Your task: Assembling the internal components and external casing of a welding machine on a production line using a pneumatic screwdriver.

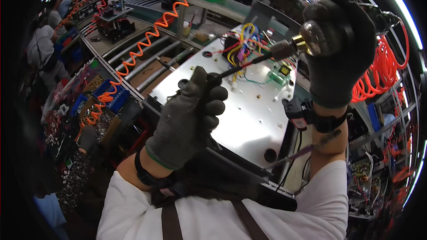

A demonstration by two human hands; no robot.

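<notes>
- A screwdriver with a clear rounded handle and black shaft (284, 49) is gripped at the handle by the closed fingers of the gloved right hand (340, 46).
- Its tip is pinched by the gloved left hand (191, 115), fingers curled shut, above the shiny flat metal plate (253, 120).

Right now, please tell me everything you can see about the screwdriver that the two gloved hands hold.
The screwdriver has a clear rounded handle with a brass-coloured collar, a dark neck and a thin dark shaft. It lies slanted, handle up at the right, tip down at the left, above the shiny metal plate. The right hand wraps the handle; the left hand pinches the tip end, so the tip itself is hidden.
</notes>
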